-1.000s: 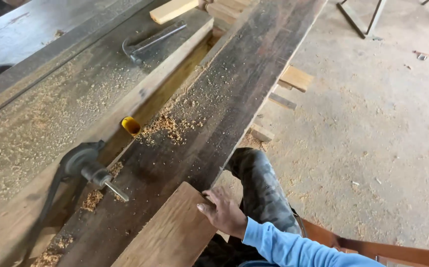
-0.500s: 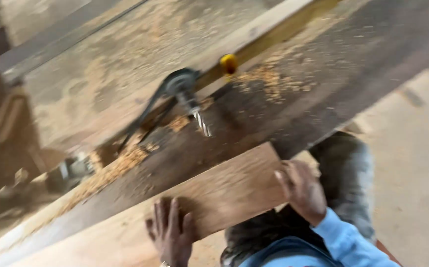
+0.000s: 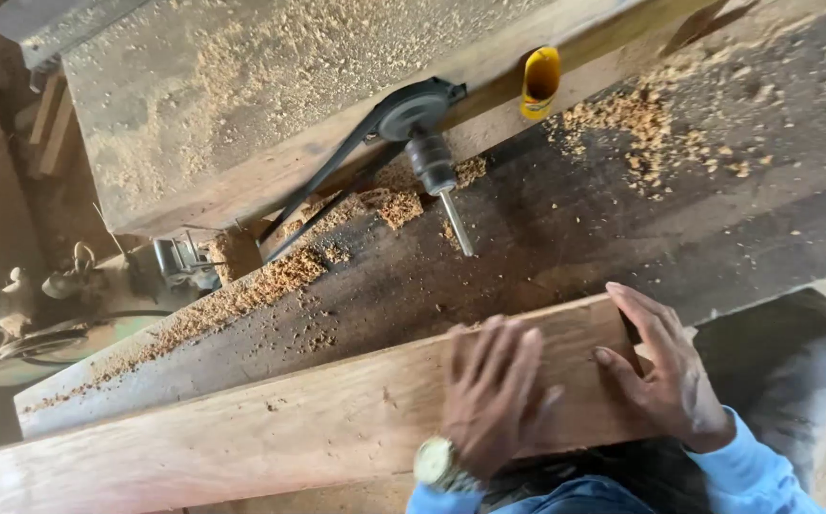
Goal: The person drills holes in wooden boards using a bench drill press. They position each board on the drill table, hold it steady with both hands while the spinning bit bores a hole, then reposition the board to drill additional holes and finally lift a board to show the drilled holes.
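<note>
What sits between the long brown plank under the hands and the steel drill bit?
In the head view, only dark, sawdust-flecked table separates the plank from the drill bit.

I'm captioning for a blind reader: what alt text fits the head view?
Both hands press a long wooden plank flat on a dusty workbench: left hand on top, right hand at its end, facing a horizontal drill bit.

Plank [image 3: 270, 433] on the machine table [image 3: 565, 238], drill bit [image 3: 457, 225] just behind it, both hands [image 3: 494, 400] on the plank's right end.
</note>
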